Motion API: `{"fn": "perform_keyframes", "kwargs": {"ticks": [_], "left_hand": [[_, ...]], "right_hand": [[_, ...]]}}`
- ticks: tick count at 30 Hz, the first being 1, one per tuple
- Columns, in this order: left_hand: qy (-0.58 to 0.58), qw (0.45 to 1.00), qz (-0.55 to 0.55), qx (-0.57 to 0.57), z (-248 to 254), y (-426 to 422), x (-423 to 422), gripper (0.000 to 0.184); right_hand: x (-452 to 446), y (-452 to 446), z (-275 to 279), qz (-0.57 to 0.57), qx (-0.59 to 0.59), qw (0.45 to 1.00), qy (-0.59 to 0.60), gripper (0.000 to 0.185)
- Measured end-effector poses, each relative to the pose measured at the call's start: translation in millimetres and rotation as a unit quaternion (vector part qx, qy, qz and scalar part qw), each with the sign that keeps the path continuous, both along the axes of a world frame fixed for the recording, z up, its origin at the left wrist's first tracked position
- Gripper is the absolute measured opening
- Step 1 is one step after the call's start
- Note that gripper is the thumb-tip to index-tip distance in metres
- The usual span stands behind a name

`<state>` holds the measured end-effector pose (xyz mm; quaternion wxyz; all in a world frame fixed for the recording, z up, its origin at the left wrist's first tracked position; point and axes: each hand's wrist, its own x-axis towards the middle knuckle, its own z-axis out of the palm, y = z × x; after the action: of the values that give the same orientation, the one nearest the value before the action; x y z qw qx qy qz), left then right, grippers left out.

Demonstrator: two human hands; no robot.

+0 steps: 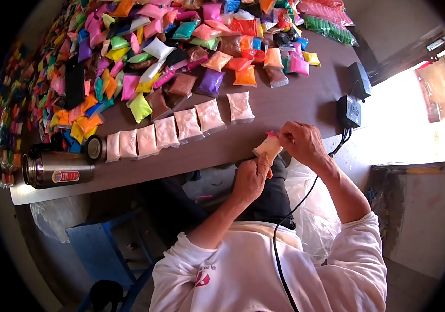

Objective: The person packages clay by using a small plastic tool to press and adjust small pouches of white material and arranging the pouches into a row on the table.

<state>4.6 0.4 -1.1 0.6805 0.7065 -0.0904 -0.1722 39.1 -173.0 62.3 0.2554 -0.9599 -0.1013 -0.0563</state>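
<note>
A pale cream packet [267, 147] is held at the table's front edge. My left hand [252, 176] grips its lower end, the thumb lying on top. At its upper right corner my right hand [299, 140] is closed, fingers pinched together, beside a small pink-red piece [271, 133]. What exactly those fingertips hold is hidden. To the left, several pale pink packets lie side by side in a slanting row, among them one [165, 132] near the middle. Another pale packet [240, 107] lies a little apart at the row's right end.
Many coloured packets [212, 81] are heaped across the back and left. A steel flask [58, 169] lies at the front left beside a round lid [95, 148]. A black box [349, 111] with cables stands at the right edge. A blue chair [100, 255] is below.
</note>
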Motion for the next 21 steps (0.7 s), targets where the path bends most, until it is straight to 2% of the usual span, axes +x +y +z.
{"fn": "perform_keyframes", "kwargs": {"ticks": [2, 4, 12, 13, 16, 18, 19, 21], "left_hand": [[-0.003, 1.000, 0.005, 0.006, -1.4, 1.4, -2.0, 0.060], [0.006, 1.000, 0.001, 0.008, -6.3, 2.9, -4.7, 0.060], [0.019, 1.000, 0.011, -0.018, -4.7, 0.9, -7.7, 0.060], [0.015, 1.000, 0.007, -0.015, -4.9, 1.2, -7.4, 0.059], [0.000, 1.000, 0.001, 0.003, -3.5, 0.9, -6.6, 0.058], [0.005, 1.000, 0.008, 0.005, -7.0, 1.0, -10.9, 0.058], [0.004, 1.000, 0.020, 0.006, -7.8, 0.2, -8.4, 0.057], [0.016, 1.000, 0.022, -0.005, -7.1, 2.4, -10.1, 0.057]], "right_hand": [[-2.9, -3.7, -6.9, -0.006, 0.019, 1.000, -0.023, 0.003], [-7.1, -8.8, -9.8, -0.115, 0.121, 0.986, 0.022, 0.003], [-43.6, 13.0, 7.8, -0.014, 0.080, 0.996, -0.040, 0.010], [-45.1, 14.2, 0.9, -0.024, 0.043, 0.998, -0.040, 0.009], [-35.0, 0.9, -26.9, -0.077, 0.051, 0.994, -0.051, 0.009], [-29.5, -9.7, -33.8, -0.142, 0.059, 0.979, -0.134, 0.008], [-30.9, -12.1, -29.7, -0.185, 0.117, 0.970, -0.103, 0.008], [-36.9, -12.0, -21.7, -0.187, 0.140, 0.969, -0.082, 0.007]]}}
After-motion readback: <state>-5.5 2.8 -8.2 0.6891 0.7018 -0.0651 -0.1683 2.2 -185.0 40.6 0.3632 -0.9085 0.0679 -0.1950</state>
